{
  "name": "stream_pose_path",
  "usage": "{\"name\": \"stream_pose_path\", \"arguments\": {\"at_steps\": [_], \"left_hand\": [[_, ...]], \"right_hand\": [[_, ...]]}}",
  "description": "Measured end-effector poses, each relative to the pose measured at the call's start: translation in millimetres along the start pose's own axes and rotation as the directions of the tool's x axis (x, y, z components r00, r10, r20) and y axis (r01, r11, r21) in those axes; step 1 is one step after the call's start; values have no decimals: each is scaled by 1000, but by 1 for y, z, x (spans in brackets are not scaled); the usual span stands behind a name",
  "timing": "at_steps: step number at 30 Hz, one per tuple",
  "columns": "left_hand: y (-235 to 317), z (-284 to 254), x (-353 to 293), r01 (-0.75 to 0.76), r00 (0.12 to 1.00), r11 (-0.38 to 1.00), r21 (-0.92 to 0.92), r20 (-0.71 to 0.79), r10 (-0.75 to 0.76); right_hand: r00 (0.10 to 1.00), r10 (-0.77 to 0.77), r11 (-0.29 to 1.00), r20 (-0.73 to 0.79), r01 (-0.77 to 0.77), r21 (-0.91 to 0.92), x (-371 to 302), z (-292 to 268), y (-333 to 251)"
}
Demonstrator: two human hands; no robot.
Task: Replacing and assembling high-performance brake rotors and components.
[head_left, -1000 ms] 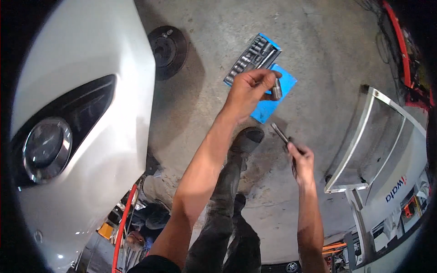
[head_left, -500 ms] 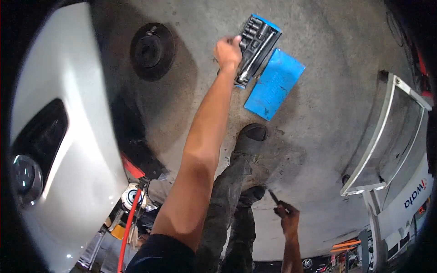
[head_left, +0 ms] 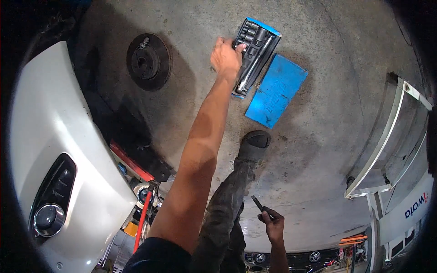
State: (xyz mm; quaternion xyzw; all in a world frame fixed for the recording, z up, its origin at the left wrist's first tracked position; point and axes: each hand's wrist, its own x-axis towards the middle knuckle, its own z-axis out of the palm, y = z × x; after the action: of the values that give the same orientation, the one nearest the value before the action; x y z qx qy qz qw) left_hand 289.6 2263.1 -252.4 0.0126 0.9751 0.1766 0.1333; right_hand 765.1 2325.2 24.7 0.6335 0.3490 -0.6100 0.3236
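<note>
An open blue socket set case (head_left: 263, 25) lies on the concrete floor, with several dark sockets (head_left: 249, 32) and a long silver ratchet or bar (head_left: 256, 63) in its black insert. My left hand (head_left: 226, 57) reaches to the left side of the case, thumb over the insert and fingers curled; whatever they pinch is hidden. Beside the case rests its blue lid (head_left: 277, 91), loose on the floor. Lower right, my right hand (head_left: 273, 223) is closed round a slim dark bar-shaped tool (head_left: 257, 203), which points up and left.
A rusty brake disc (head_left: 149, 62) lies left of the case. The white car bumper (head_left: 84, 150) with a round fog lamp (head_left: 48, 220) fills the left side, near a red bar (head_left: 143, 220). A white metal frame (head_left: 371, 157) stands at right. My shoe (head_left: 255, 144) is below the lid.
The view has shifted, showing more of the bumper. My left hand stays at the case's left side, its thumb lower on the insert. My right hand, with the dark tool, has moved left.
</note>
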Motion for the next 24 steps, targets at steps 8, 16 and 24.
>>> {"name": "stream_pose_path", "arguments": {"at_steps": [8,16,24], "left_hand": [[22,1,-11,48,999,996,-72,-11,-49],[27,3,0,172,985,973,-154,50,-167],[50,4,39,14,998,992,-127,-58,-21]], "right_hand": [[998,-33,999,-63,31,-32,-6,-15,-14],[984,-16,999,-178,6,-53,-17,-40,16],[992,-5,994,-124,-8,-108,-18,-41,35]]}}
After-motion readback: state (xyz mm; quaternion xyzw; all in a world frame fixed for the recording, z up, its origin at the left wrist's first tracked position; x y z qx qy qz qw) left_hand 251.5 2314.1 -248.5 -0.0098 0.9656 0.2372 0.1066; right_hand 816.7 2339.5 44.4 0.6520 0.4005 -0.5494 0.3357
